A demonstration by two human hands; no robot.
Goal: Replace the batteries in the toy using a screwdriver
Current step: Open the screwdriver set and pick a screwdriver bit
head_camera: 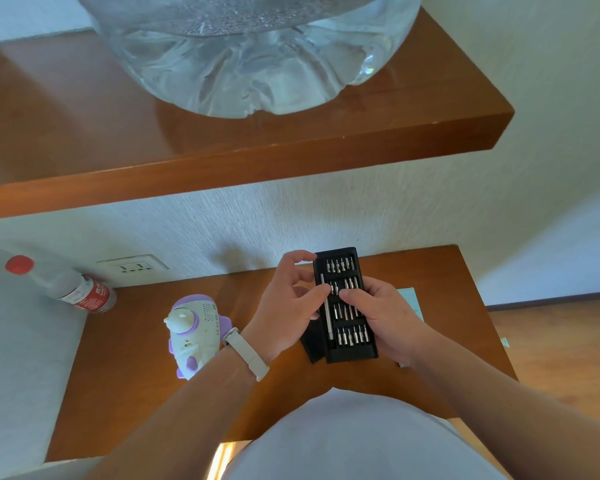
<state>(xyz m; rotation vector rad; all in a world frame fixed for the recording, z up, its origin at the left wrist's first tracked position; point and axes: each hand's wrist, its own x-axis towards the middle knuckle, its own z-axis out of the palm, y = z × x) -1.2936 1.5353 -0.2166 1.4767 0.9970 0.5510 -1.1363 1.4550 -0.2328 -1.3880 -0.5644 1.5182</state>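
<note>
Wooden table (430, 271): toy (193, 332), bottle (80, 292) left; black sleeve (310, 344), perhaps, under held bit case (347, 348)

Pale sheet (410, 296), perhaps paper, behind right hand (383, 315)

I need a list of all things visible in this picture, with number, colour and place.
bit case: one, black, held by both hands
screwdriver handle: one, silver, left slot of case
bits: many, silver, four rows in case
sleeve: one, black, on table under case
toy: one, white and purple, on table left of case
bottle: one, clear with red cap, far left
wall socket: one, white, wall behind table
water jug: one, clear, on shelf
shelf: one, brown, above table
table: one, brown, below hands
sheet: one, pale blue, behind right hand
wristband: one, white, left wrist
left hand: one, holds case's left edge
right hand: one, holds case's right edge
</note>
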